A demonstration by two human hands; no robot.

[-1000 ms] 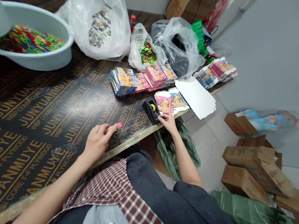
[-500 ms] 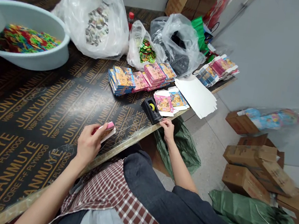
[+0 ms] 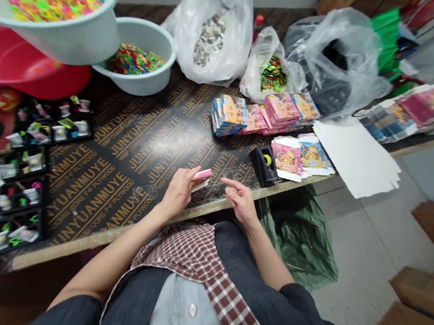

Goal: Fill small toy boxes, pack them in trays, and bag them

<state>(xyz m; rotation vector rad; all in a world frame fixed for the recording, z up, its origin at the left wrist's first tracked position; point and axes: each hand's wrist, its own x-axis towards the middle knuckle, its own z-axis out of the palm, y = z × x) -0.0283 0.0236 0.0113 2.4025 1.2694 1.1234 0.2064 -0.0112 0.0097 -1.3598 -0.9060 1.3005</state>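
My left hand [image 3: 178, 191] grips a small pink cardboard box [image 3: 202, 174] on edge near the table's front edge; a white flap shows at its lower side. Facing it, a short gap away, is my right hand [image 3: 241, 200], with the index finger stretched toward the box and the other fingers curled in. Anything clear or thin at those fingertips is too small to make out. To the right of this hand stands a black tape dispenser [image 3: 263, 166] with a yellow-green core. Flat pink and blue boxes [image 3: 287, 157] lie beside it.
Stacked boxes [image 3: 282, 109] stand behind the dispenser, with a white sheet stack [image 3: 356, 151] to their right. Filled plastic bags [image 3: 233, 37] line the back. At left are tubs [image 3: 147, 86] of colourful pieces and black trays [image 3: 49, 178]. A green sack [image 3: 302, 243] hangs below the edge.
My right hand has left the tape dispenser and come left toward the box in my left hand. The view has swung left, bringing more tubs and the black trays into sight.
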